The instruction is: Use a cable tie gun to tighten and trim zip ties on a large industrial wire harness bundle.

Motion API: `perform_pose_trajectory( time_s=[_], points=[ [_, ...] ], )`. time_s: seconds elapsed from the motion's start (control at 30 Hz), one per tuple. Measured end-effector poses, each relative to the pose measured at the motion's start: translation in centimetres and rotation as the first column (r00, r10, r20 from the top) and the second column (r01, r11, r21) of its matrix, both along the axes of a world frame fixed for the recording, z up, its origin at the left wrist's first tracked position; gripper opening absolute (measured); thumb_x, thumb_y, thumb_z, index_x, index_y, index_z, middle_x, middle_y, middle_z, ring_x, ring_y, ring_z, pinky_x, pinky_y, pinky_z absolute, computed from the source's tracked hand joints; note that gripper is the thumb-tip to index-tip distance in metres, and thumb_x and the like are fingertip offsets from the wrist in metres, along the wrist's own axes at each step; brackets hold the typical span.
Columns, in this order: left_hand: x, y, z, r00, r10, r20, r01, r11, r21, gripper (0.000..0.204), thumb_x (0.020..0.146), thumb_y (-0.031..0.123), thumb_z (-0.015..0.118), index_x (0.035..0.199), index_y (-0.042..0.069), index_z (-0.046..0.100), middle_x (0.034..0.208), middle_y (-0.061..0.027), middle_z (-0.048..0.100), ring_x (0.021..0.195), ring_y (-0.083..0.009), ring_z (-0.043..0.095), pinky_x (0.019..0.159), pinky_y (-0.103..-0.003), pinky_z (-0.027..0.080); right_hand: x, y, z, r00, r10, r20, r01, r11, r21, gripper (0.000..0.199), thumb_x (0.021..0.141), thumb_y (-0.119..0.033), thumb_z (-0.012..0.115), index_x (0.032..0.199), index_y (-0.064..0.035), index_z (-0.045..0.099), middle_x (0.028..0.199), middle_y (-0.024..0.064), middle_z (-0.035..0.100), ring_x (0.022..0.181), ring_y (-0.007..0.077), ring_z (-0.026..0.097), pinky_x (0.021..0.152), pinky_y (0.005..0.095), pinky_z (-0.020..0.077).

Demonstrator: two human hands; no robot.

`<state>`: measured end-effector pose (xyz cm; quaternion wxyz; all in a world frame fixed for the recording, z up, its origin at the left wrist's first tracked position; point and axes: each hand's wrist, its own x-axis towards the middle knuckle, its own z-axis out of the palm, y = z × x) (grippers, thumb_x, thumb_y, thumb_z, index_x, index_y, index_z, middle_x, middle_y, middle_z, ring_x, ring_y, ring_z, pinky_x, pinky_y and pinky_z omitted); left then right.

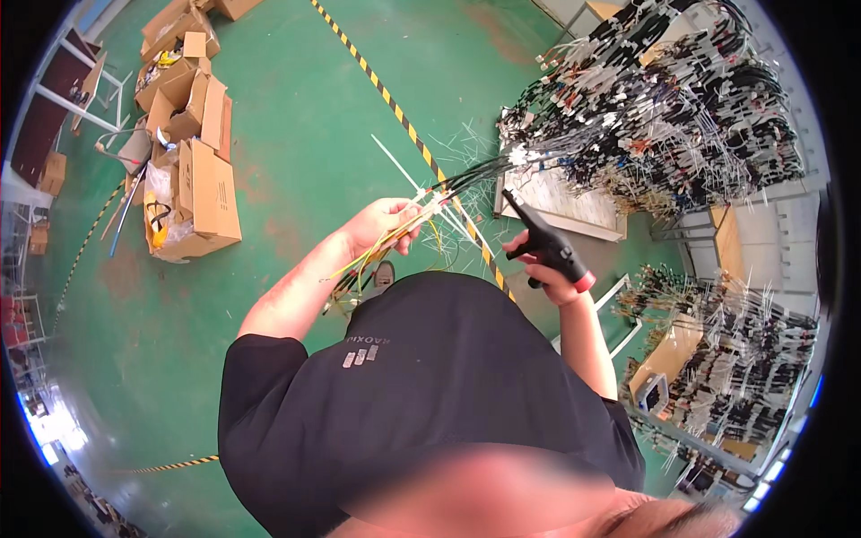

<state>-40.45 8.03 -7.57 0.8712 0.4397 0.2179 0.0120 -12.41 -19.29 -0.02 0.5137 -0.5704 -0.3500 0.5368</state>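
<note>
My left hand (387,226) is closed around a wire harness (475,170), whose black wires stretch right toward the large hanging mass of cables. Yellow-green wires (363,260) trail from it below my fingers. Long white cable ties (395,161) stick out of the harness beside my hand, slanting across it. To the right, my right hand (549,273) grips a black cable tie gun (545,242) with a red rear end. Its slim nose points up and left, apart from the harness. Part of the grip is hidden by my fingers.
Many wire harnesses (664,117) hang at the upper right over a pale platform (574,202). More bundles hang on a rack (708,359) at the lower right. Thin white offcuts litter the green floor (296,108) around a yellow-black stripe (377,82). Open cardboard boxes (211,193) stand left.
</note>
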Motion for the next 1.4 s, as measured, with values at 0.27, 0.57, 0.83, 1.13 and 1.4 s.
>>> perform_pose_trajectory(
  time_s=[0.27,0.57,0.83,1.13,1.4],
  points=[
    [0.1,0.0,2.7,0.982,-0.177,-0.061,0.166,0.975,-0.146,0.024,0.108,0.027,0.069,0.110,0.003,0.067,0.088,-0.0018,0.068,0.068,-0.0097,0.065,0.063,-0.025,0.058,-6.7,-2.0,0.6,0.993,-0.097,0.065,0.105,0.986,-0.131,0.057,0.082,-0.004,0.065,0.138,-0.0101,0.064,0.131,0.0048,0.070,0.127,0.0201,0.064,0.110,0.0372,0.0464],
    [1.1,-2.4,3.3,0.953,-0.285,-0.104,0.287,0.958,0.005,0.035,0.095,0.016,0.081,0.122,0.004,0.063,0.091,0.0005,0.068,0.069,-0.0057,0.063,0.058,-0.022,0.048,-9.0,-6.1,0.5,0.990,-0.107,0.095,0.111,0.993,-0.040,0.060,0.081,-0.002,0.066,0.141,-0.0066,0.064,0.130,0.0090,0.072,0.128,0.0220,0.064,0.110,0.0392,0.0478],
    [1.9,-7.2,4.1,0.953,-0.239,-0.184,0.246,0.969,0.012,0.024,0.100,0.021,0.079,0.108,0.005,0.065,0.082,0.0003,0.067,0.061,-0.0064,0.064,0.050,-0.021,0.048,-5.7,-10.5,-1.2,0.996,-0.040,0.079,0.036,0.998,0.052,0.062,0.082,0.004,0.064,0.144,-0.0014,0.063,0.132,0.0130,0.071,0.126,0.0259,0.065,0.113,0.0429,0.0489],
    [4.2,-14.6,5.0,0.925,-0.245,-0.290,0.272,0.961,0.056,0.023,0.102,0.022,0.077,0.105,0.000,0.073,0.085,-0.0055,0.072,0.066,-0.0097,0.068,0.057,-0.023,0.056,-0.8,-14.8,-3.2,0.986,0.112,0.126,-0.135,0.973,0.186,0.064,0.081,0.002,0.064,0.145,-0.0019,0.062,0.133,0.0111,0.070,0.127,0.0241,0.065,0.114,0.0418,0.0484],
    [5.1,-18.8,5.7,0.912,-0.310,-0.269,0.315,0.949,-0.026,0.030,0.106,0.030,0.072,0.107,0.000,0.072,0.092,-0.0137,0.078,0.082,-0.0207,0.078,0.074,-0.033,0.065,1.9,-16.9,-1.9,0.870,0.232,0.436,-0.284,0.957,0.057,0.058,0.077,-0.002,0.065,0.135,-0.0056,0.068,0.121,0.0105,0.069,0.113,0.0287,0.067,0.104,0.0386,0.0506]
  ],
)
